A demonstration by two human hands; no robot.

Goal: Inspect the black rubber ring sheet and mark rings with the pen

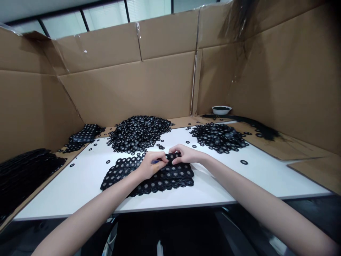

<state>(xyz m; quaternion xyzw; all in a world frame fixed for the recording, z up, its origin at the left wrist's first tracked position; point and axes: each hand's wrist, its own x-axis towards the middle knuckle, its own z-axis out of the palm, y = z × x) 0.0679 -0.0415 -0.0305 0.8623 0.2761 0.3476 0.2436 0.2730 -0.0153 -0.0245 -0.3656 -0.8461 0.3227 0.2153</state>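
A mat of linked black rings (122,172) with light centres lies folded in layers at the front of the white board. Over its far edge my left hand (152,164) is closed, with a small blue tool (155,161) partly showing between the fingers; its kind is hidden. Close beside it, my right hand (185,154) pinches the mat's far edge between thumb and fingers. The two sets of fingertips nearly meet over the rings.
A large heap of loose black rings (138,133) stands behind the mat, and a smaller heap (218,137) to the right. Stacked ring mats (26,174) lie at left. A white bowl (221,110) and black strands (255,126) sit back right. Cardboard walls (128,89) enclose the board (221,177).
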